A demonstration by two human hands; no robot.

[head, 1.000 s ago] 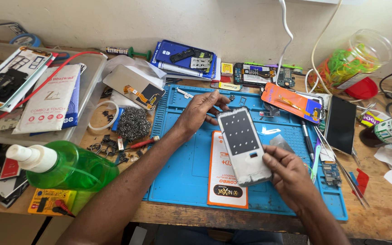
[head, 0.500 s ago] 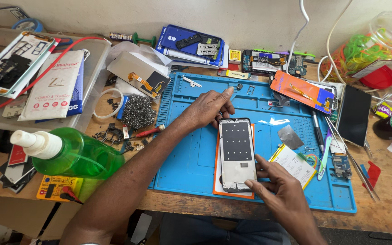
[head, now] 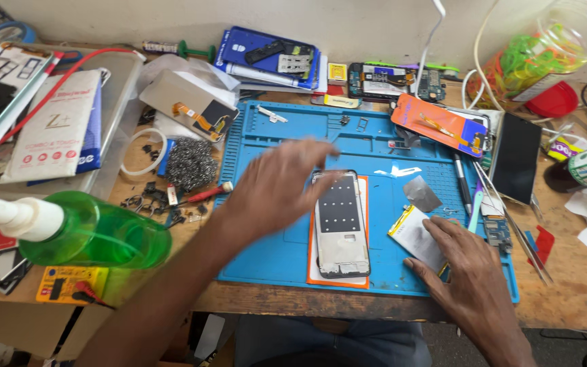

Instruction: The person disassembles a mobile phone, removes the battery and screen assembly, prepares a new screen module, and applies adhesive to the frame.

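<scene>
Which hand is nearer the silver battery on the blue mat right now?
Right. The right hand rests its fingers on the silver battery. The left hand is farther left, over the phone frame, apart from the battery.

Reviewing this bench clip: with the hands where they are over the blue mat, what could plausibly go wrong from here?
The left hand is blurred over the opened phone frame; a careless sweep could knock it off the blue mat. The right hand presses on the flat silver battery-like pack; bending it may damage it. The green spray bottle lies beside the left forearm and could get nudged, possibly leaking near loose parts.
</scene>
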